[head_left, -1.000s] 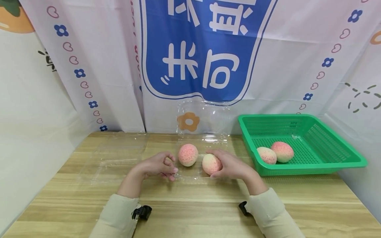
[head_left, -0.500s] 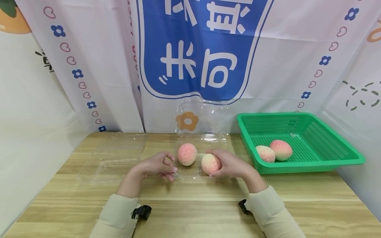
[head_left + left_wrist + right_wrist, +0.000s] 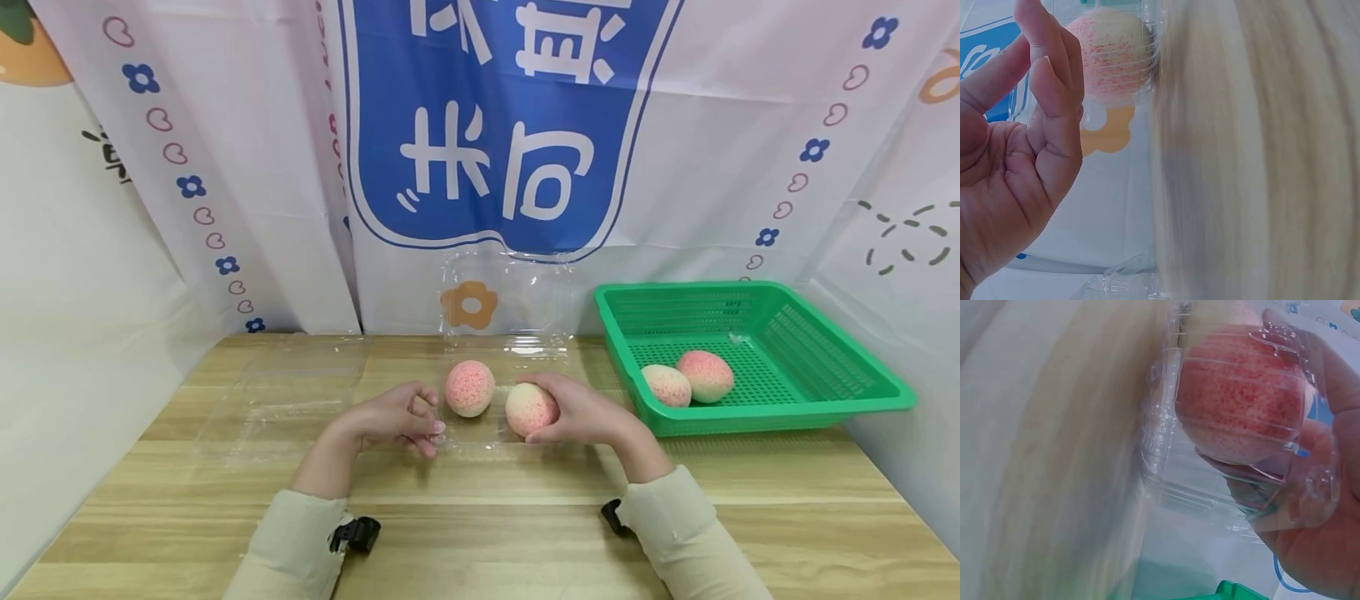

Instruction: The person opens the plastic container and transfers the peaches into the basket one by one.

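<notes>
My right hand [image 3: 573, 410] grips a speckled pink-and-cream peach [image 3: 531, 410], fingers over its far side and thumb near its front. This peach sits in the right part of a clear plastic box [image 3: 495, 448], whose lid stands raised against the backdrop. In the right wrist view the box wall lies in front of the peach [image 3: 1241, 394] and the fingertips. A second peach [image 3: 470, 388] sits in the box's left part. My left hand [image 3: 397, 417], fingers bent, pinches the box's left rim with thumb and fingertips; its palm side [image 3: 1029, 137] faces the left wrist camera.
A green basket [image 3: 757, 421] with two more peaches [image 3: 705, 377] stands on the right side of the wooden table [image 3: 480, 525]. Another clear plastic box [image 3: 292, 408] lies left of the left hand. A printed cloth [image 3: 675, 208] hangs behind the table.
The head view shifts slightly, so everything slides a little left in the picture. Both hands keep their places at the box, and the peaches stay where they were.
</notes>
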